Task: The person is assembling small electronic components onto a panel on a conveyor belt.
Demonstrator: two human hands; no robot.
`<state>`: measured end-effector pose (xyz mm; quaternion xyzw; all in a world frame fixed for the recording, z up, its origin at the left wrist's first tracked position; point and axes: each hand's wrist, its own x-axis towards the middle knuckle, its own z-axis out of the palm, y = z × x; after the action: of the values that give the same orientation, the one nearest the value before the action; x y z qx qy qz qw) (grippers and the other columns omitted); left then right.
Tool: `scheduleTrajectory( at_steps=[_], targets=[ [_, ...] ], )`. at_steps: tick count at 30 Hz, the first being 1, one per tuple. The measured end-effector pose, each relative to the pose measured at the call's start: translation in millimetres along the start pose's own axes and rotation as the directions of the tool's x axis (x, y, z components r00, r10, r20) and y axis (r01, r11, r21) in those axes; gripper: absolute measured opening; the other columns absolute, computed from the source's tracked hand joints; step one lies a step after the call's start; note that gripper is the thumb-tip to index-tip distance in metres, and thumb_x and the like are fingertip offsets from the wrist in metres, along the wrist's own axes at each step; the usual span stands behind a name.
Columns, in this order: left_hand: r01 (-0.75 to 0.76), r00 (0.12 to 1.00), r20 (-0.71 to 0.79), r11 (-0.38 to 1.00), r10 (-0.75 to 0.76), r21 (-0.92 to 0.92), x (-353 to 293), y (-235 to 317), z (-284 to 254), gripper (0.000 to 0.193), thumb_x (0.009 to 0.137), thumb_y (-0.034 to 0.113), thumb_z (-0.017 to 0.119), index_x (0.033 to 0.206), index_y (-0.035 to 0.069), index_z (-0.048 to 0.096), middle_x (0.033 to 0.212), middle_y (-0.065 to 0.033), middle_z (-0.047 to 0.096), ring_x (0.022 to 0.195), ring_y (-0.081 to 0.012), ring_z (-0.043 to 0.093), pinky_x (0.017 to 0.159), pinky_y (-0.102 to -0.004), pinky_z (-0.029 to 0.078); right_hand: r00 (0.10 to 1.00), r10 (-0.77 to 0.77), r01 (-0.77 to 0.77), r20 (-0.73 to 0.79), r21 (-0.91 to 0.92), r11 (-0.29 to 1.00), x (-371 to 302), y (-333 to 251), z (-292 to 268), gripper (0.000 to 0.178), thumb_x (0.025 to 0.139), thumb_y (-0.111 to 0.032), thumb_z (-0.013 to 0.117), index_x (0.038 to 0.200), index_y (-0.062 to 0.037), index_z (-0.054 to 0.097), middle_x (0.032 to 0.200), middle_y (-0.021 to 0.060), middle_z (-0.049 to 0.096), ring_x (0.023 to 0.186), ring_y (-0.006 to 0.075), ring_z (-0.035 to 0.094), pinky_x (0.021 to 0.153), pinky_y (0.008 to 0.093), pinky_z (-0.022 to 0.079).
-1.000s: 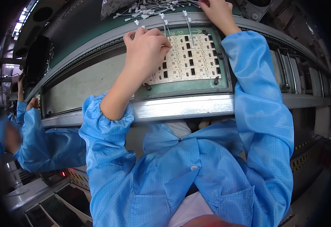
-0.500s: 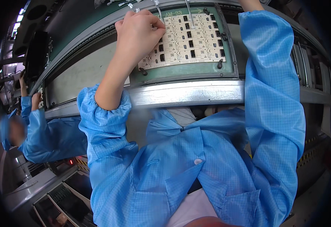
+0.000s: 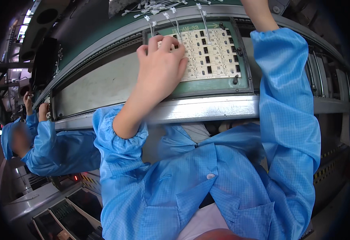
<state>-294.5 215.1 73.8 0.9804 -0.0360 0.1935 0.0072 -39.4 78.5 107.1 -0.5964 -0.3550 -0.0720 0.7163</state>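
A panel of white printed circuit boards (image 3: 219,60) with black connectors lies in a green fixture (image 3: 207,87). My left hand (image 3: 161,66) rests over the panel's left part, fingers spread and bent, and hides the boards beneath. Nothing shows between those fingers, though some tips are hidden. White cables with plugs stand up along the panel's far side; one cable (image 3: 205,26) reaches down onto the boards right of my left hand. Only the wrist end of my right hand (image 3: 259,12) shows at the top edge, its fingers out of the picture.
Several loose white-plugged cables (image 3: 159,9) lie on the green surface beyond the fixture. A metal rail (image 3: 207,109) runs along the near side. At far left, a person in blue workwear (image 3: 63,148) works at the same line.
My left hand has gone from a pinch at the panel's far left to spread fingers over its left part. The view has shifted, so the panel appears lower and more loose cables show.
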Motion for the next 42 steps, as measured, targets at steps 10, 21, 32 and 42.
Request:
scheduleTrajectory(
  at_steps=[10, 21, 32, 42],
  targets=[
    [0.208, 0.934, -0.233, 0.941, -0.272, -0.266, 64, -142, 18, 0.02, 0.086, 0.019, 0.068, 0.1, 0.006, 0.074, 0.094, -0.0136, 0.07, 0.09, -0.0276, 0.067, 0.082, -0.0351, 0.051, 0.943, 0.238, -0.212, 0.233, -0.129, 0.969, -96, -63, -11, 0.027, 0.099, -0.012, 0.058, 0.119, 0.004, 0.065, 0.11, 0.0109, 0.071, 0.096, 0.0128, 0.066, 0.093, 0.0249, 0.049],
    [0.131, 0.896, -0.391, 0.968, -0.208, -0.215, 70, -185, 58, 0.02, 0.087, 0.013, 0.056, 0.098, 0.014, 0.073, 0.102, -0.01, 0.065, 0.102, -0.0335, 0.06, 0.083, -0.0474, 0.046, 0.968, 0.226, -0.212, 0.111, -0.13, 0.969, -115, -60, -11, 0.019, 0.097, -0.006, 0.06, 0.113, 0.0023, 0.066, 0.105, 0.0107, 0.072, 0.095, 0.0133, 0.067, 0.091, 0.025, 0.049],
    [0.198, 0.951, -0.241, 0.98, -0.191, 0.006, 89, -154, 61, 0.014, 0.083, 0.024, 0.067, 0.087, 0.01, 0.065, 0.091, -0.0093, 0.061, 0.091, -0.0319, 0.06, 0.074, -0.047, 0.045, 0.944, 0.209, -0.057, 0.256, -0.498, 0.866, -125, -56, 4, 0.015, 0.092, -0.007, 0.065, 0.104, 0.0025, 0.067, 0.095, 0.0055, 0.071, 0.089, 0.0108, 0.064, 0.081, 0.0245, 0.051],
    [0.171, 0.701, -0.238, 0.482, -0.673, -0.859, 91, -181, 63, 0.013, 0.092, 0.015, 0.063, 0.099, 0.005, 0.068, 0.087, -0.0098, 0.072, 0.069, -0.0151, 0.065, 0.059, -0.0264, 0.047, 0.855, 0.358, -0.072, 0.375, -0.598, 0.798, -140, -43, 10, 0.009, 0.085, -0.006, 0.071, 0.092, -0.0001, 0.071, 0.085, 0.0015, 0.058, 0.073, 0.0096, 0.052, 0.066, 0.0235, 0.043]
  ],
)
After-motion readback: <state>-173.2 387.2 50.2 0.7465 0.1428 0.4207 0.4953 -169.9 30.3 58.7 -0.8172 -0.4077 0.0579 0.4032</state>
